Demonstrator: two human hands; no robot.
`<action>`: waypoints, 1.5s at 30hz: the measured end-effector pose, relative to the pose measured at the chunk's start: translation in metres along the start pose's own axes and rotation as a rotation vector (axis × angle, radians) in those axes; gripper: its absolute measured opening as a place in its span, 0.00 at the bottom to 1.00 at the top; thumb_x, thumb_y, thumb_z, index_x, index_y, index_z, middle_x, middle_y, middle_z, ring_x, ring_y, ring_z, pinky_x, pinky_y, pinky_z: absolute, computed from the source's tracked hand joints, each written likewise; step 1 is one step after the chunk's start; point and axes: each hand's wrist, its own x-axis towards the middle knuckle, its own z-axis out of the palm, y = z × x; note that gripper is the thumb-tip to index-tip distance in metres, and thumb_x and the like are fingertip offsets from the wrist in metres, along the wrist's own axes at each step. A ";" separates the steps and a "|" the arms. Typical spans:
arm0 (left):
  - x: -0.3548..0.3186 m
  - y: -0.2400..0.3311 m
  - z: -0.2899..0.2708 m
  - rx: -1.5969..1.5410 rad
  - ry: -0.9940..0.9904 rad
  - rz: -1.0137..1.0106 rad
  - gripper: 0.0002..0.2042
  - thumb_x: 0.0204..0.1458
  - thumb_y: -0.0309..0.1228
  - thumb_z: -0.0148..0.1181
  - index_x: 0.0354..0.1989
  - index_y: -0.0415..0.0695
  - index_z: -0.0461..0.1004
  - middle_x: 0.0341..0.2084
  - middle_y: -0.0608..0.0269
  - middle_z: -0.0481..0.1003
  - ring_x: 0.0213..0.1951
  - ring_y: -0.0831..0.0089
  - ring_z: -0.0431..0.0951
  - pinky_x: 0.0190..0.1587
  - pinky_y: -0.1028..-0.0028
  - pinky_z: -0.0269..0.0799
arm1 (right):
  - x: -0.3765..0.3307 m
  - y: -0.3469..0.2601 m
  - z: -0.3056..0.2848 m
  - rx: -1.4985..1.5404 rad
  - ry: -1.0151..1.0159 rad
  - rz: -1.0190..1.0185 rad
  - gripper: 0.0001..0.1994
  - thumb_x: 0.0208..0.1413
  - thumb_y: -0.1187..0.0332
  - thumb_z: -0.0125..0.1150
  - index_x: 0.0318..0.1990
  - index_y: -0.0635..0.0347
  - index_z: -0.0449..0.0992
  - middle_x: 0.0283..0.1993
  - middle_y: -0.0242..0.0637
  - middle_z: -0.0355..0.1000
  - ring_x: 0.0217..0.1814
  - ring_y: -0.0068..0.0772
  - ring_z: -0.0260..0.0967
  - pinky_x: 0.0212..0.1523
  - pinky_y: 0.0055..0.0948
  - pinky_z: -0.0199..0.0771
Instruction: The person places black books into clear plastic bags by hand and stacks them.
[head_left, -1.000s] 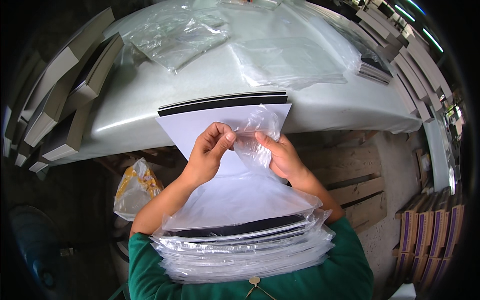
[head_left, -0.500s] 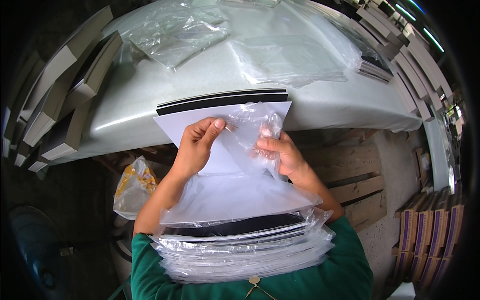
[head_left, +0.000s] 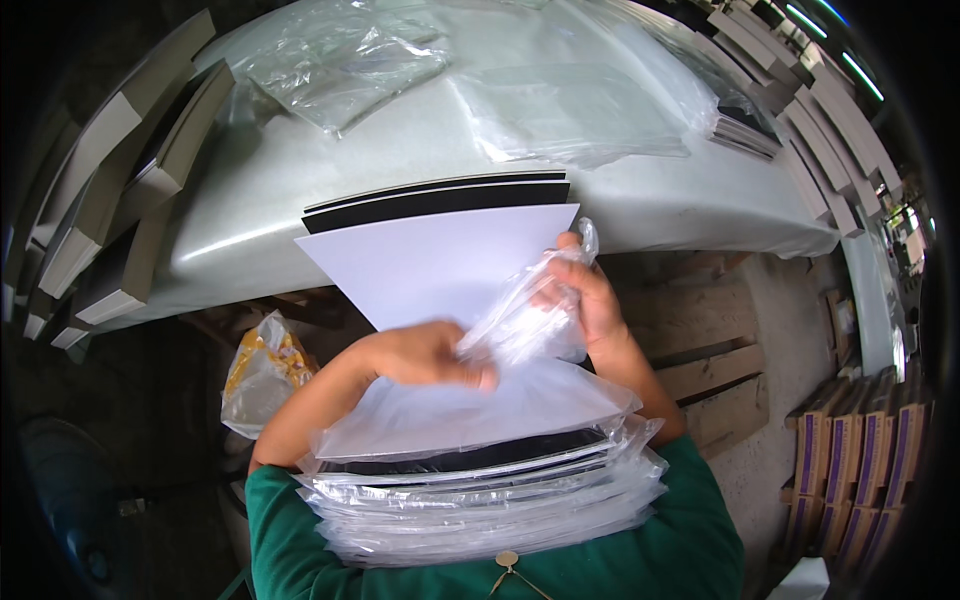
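Crumpled clear plastic film (head_left: 530,318) is bunched up between both hands right now, held just in front of a white sheet (head_left: 430,255) and not around it. Right hand's (head_left: 588,292) grip is clamped on the film, fingers curled well into it. Left hand (head_left: 430,352) is at the lower left end of the film, but it's motion-blurred, so I honestly can't tell if that grip is pinched together or apart.

As for progress, I'd call it partway. The white sheet looks bare, and so do the black boards (head_left: 440,206) standing right behind it by the near edge of the worktop (head_left: 270,205). Done side: a thick plastic-wrapped stack (head_left: 485,510) sits right up against the green shirt (head_left: 690,525), lots of layers with clear film poking out at the edges. Can't count them, film's too shiny.

Further out, there are flat clear bags (head_left: 575,115) lying on the worktop, plus a wrinkled bag (head_left: 350,70) to the left of those. Thick pale-edged blocks (head_left: 105,230) are piled at far left, with more pale blocks (head_left: 835,140) on the right. Down on the right there's a wooden pallet (head_left: 700,310) and some brown boxes (head_left: 855,450) with purple stripes.
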 end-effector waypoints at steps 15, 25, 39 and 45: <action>-0.035 -0.024 -0.021 -0.928 0.394 0.525 0.10 0.57 0.35 0.46 0.35 0.45 0.72 0.31 0.64 0.74 0.32 0.69 0.74 0.45 0.68 0.68 | -0.034 -0.028 -0.032 -0.393 -0.173 0.171 0.13 0.53 0.69 0.55 0.45 0.62 0.67 0.23 0.26 0.65 0.18 0.16 0.57 0.15 0.17 0.57; -0.078 -0.051 -0.009 -0.795 -0.056 0.540 0.11 0.39 0.40 0.63 0.23 0.45 0.74 0.18 0.63 0.71 0.22 0.69 0.71 0.32 0.69 0.66 | -0.024 -0.011 0.001 -0.182 -0.192 -0.149 0.23 0.40 0.78 0.62 0.47 0.66 0.63 0.39 0.34 0.67 0.33 0.23 0.67 0.35 0.25 0.72; -0.107 -0.002 -0.031 -0.168 0.580 0.125 0.07 0.49 0.26 0.56 0.26 0.33 0.74 0.23 0.68 0.73 0.25 0.84 0.67 0.31 0.82 0.62 | -0.033 -0.032 0.052 -1.506 0.237 -0.975 0.18 0.36 0.87 0.55 0.36 0.57 0.79 0.34 0.39 0.72 0.34 0.32 0.71 0.35 0.26 0.70; -0.092 -0.099 -0.045 -0.882 0.428 -0.028 0.08 0.45 0.27 0.61 0.34 0.39 0.74 0.28 0.68 0.75 0.29 0.80 0.73 0.36 0.82 0.68 | -0.052 -0.023 -0.038 -0.087 -0.007 0.124 0.18 0.50 0.74 0.55 0.49 0.70 0.66 0.23 0.28 0.65 0.21 0.16 0.59 0.24 0.19 0.59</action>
